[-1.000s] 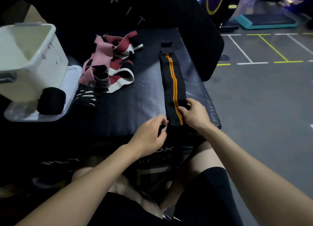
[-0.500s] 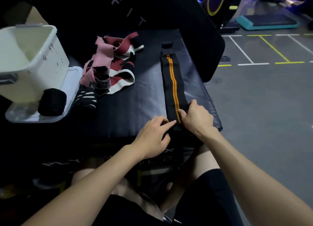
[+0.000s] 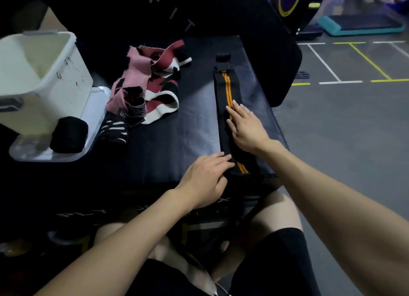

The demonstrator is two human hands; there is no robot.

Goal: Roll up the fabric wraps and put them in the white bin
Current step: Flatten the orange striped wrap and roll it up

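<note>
black padded tabletop point(image 3: 172, 140): centre | clear tray point(image 3: 44, 156): lower left | grey floor point(image 3: 345, 127) with white and yellow lines: right | teal step platform point(image 3: 358, 25): upper right | dark machine with yellow ring point(image 3: 287, 1), possibly exercise equipment: top right

Right hand point(image 3: 246, 128) now farther up the orange-striped wrap point(image 3: 226, 91), fingers flattened.
</note>
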